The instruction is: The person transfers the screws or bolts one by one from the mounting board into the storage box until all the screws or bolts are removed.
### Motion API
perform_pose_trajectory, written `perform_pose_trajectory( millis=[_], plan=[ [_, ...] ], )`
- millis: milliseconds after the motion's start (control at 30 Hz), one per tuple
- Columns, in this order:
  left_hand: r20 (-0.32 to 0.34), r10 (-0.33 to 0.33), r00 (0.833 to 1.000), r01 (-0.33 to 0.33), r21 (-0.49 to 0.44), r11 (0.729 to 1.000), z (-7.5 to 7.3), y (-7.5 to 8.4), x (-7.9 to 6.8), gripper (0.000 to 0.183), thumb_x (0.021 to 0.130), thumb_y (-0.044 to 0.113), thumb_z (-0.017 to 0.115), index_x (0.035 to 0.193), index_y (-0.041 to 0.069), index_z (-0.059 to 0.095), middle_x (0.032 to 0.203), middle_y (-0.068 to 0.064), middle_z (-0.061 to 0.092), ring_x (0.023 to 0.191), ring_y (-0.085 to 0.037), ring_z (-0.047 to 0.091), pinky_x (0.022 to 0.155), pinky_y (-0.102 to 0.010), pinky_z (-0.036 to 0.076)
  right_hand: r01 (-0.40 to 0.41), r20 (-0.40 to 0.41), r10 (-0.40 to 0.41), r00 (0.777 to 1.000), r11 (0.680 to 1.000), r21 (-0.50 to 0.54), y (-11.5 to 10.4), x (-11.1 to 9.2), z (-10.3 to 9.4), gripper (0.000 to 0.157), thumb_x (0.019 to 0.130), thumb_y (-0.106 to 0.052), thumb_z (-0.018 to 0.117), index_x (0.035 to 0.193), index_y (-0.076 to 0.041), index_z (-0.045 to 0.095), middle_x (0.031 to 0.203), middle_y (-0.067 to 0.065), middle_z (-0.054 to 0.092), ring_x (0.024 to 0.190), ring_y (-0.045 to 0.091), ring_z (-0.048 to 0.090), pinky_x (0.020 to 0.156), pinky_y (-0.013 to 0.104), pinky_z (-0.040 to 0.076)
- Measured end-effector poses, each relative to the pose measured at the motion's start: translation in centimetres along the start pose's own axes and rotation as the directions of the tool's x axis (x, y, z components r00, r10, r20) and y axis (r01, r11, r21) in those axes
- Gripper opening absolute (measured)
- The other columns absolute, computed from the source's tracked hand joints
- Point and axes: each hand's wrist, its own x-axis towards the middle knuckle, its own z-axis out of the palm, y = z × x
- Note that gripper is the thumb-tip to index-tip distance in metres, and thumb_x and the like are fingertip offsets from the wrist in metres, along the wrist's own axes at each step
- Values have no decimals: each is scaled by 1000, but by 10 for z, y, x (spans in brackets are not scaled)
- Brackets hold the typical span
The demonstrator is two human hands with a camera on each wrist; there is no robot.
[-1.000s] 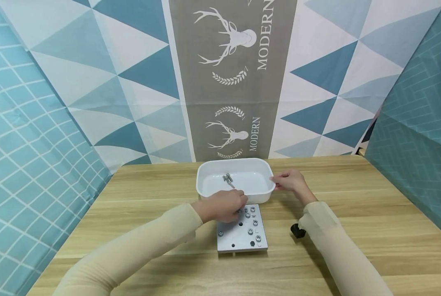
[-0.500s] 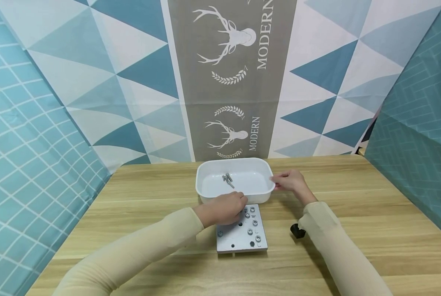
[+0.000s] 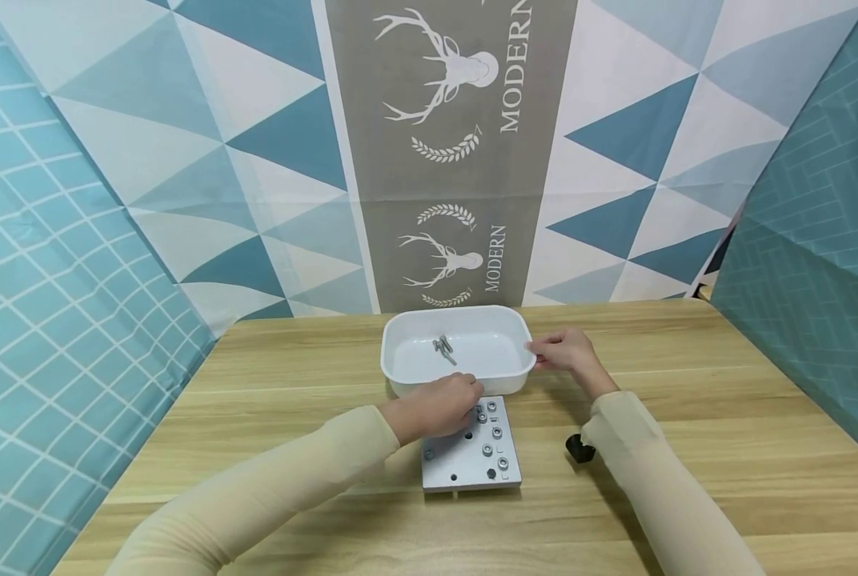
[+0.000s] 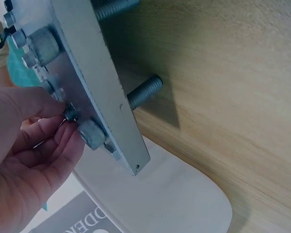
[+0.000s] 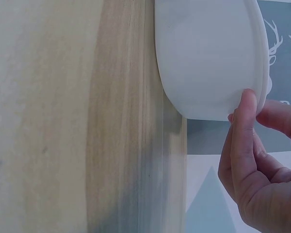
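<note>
A silver metal plate [image 3: 438,472] with several socket-head screws [image 3: 503,464] in its top lies in front of a white plastic tray [image 3: 494,356]. My left hand [image 3: 439,406] reaches over the plate's far left part. In the left wrist view, its thumb and fingers pinch a small screw [image 4: 70,112] at the plate's face, beside a larger screw head [image 4: 91,134]. Threaded ends [image 4: 146,91] stick out of the plate's underside. My right hand [image 3: 566,350] pinches the tray's right rim between thumb and fingers. Several loose screws [image 3: 443,347] lie inside the tray.
A small black block [image 3: 580,449] sits on the wooden table [image 3: 314,512], right of the plate and next to my right sleeve [image 3: 638,448]. Patterned cloth [image 3: 465,184] hangs behind the table's far edge, with blue cloth [image 3: 62,264] along the left.
My left hand shifts very slightly over the plate, its fingers still at the screw. The right hand stays on the tray's rim, and the tray and plate keep their places.
</note>
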Motion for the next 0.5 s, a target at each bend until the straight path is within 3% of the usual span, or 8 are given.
perform_pose_trajectory(
  millis=[500],
  plan=[
    [-42,42,998,-41,27,999,2,-1,0,11,87,11,63,98,7,65,87,-2,65,74,-9,57,68,-18,51,-5,10,5,1000,999,35,0,0,0,39,89,-17,65,117,11,61,72,1,68,61,4,64,74,28,59]
  ],
)
